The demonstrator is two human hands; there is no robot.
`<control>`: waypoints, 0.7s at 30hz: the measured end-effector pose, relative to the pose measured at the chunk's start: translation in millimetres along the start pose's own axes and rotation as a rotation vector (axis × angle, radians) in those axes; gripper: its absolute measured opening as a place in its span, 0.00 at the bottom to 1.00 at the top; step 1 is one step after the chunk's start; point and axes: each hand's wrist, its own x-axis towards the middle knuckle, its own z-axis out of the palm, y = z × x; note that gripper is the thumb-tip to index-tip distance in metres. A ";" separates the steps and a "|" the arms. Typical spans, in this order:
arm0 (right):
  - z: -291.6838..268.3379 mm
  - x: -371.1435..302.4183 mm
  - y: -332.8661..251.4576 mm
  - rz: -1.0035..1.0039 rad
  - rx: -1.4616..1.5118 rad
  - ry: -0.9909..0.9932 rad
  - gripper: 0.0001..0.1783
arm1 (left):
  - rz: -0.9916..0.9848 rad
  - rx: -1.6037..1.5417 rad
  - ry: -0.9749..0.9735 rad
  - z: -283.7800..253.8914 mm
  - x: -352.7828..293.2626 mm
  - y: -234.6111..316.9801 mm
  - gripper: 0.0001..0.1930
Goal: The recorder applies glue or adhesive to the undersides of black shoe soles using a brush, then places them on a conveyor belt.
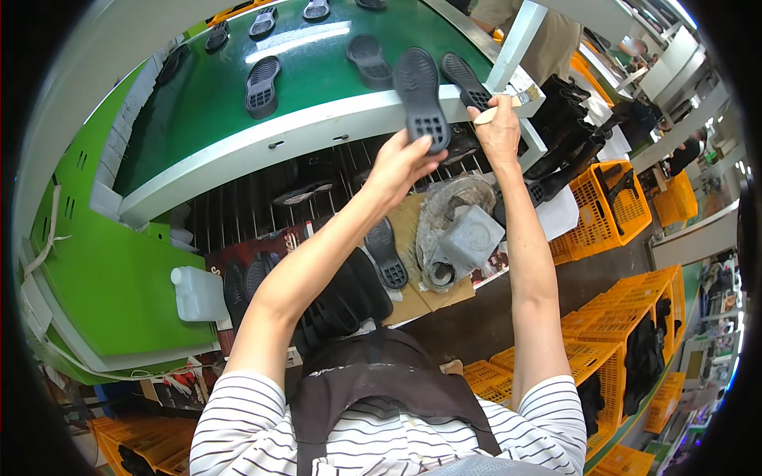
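Observation:
My left hand grips a black shoe sole by its heel end, raised in front of the white rail of the green conveyor belt. The heel shows a grid of square hollows. In my right hand is a brush with a pale handle, its bristles pointing right. Just beyond that hand, another black sole lies at the belt's edge; whether my fingers touch it I cannot tell. Below my hands, a plastic-wrapped bowl and a cut translucent jug stand on cardboard.
Several soles, including one dark sole, lie spread over the belt. One sole rests on the cardboard beside stacked soles. A white jug stands left. Black boots and orange crates are to the right.

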 end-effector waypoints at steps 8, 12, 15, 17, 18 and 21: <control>-10.0 -22.0 -52.5 -0.257 0.090 0.163 0.26 | -0.011 0.205 0.083 -62.7 -175.8 21.1 0.35; 11.0 1.5 -75.4 -0.334 0.153 0.158 0.24 | -0.047 0.183 0.133 -83.1 -227.9 17.3 0.38; 35.6 36.0 -82.0 -0.450 0.258 0.161 0.19 | -0.030 0.156 0.145 -90.2 -249.1 12.6 0.37; 46.0 57.8 -93.6 -0.386 0.160 0.061 0.18 | -0.015 0.108 0.183 -90.2 -261.4 9.9 0.36; 51.6 69.2 -96.8 -0.353 0.111 0.010 0.17 | -0.011 0.091 0.200 -90.9 -266.1 8.4 0.36; 67.6 111.6 -48.5 -0.249 -0.139 -0.037 0.17 | -0.017 0.022 0.220 -90.2 -271.1 1.3 0.36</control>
